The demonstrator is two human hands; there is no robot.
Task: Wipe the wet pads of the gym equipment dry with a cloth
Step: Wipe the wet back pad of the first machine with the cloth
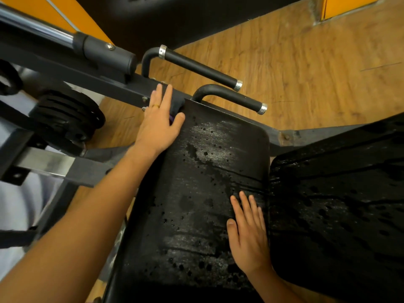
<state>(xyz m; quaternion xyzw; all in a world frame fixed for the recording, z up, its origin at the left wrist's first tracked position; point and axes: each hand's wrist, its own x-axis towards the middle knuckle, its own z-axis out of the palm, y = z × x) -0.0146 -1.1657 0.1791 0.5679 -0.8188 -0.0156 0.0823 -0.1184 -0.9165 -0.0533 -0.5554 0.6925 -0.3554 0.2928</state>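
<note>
My left grip (159,123) lies flat, fingers straight and close together, thumb spread out to the side. It presses down on a dark cloth (177,104), and only a bunched edge of that cloth shows past the forefinger and thumb. Nothing is pinched; the cloth is trapped under the palm and fingers. It sits at the far left corner of the seat pad (196,193), with the fingertips reaching over onto the black frame bar (122,92) just behind.

From this grip, the pad's long axis runs back towards me and slightly right. Nearly all the wet surface lies on that side, with beads and streaks of water across the middle and the near end. I judge the coming stroke has to pull the cloth along that axis towards my body.

My right grip (249,232) is also flat and holds nothing. Its palm and straight fingers rest on the pad's right edge near me, well apart from the cloth, and seem to be steadying it. It lies right in wet ground that the cloth must reach.

Just beside that edge, a second pad (338,204) is also wet, and the right grip is the nearer one to it. Beyond the far corner stand two padded handles (201,66), with weight plates (67,114) off to the left.
</note>
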